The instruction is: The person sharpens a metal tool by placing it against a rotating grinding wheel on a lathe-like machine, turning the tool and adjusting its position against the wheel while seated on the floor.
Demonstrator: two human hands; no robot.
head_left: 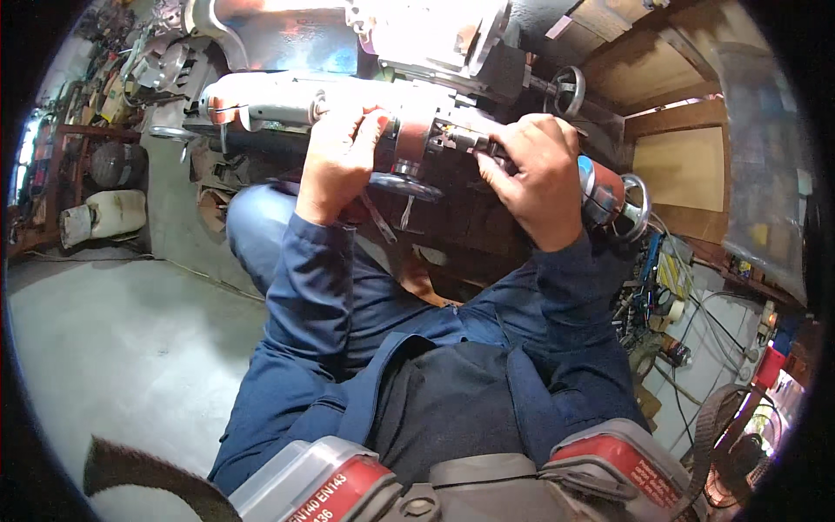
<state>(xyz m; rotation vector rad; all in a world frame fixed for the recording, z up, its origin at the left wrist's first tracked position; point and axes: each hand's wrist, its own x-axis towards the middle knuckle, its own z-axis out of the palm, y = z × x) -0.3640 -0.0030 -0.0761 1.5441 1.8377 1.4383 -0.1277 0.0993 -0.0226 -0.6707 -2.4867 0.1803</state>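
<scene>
In front of me is a metal machine [278,103] with a long pale grey body, a brownish upright block [416,130] and bright metal fittings. My left hand [339,165] is closed at the pale body's right end, its thumb toward the block; what lies in its fingers is hidden. My right hand [539,174] pinches around the right end of a small metal cylindrical fitting [467,139], thumb below and fingers above. A dark handwheel [404,185] sits under the block, between my hands. A thin metal lever [377,219] hangs beneath my left wrist.
Further handwheels stand at the machine's right, one at the back [570,91] and one nearer [637,209]. A pale plastic container [117,215] lies on the left floor. Wooden panels [678,170] line the right. Tools and cables [687,304] crowd the lower right. My knees reach under the machine.
</scene>
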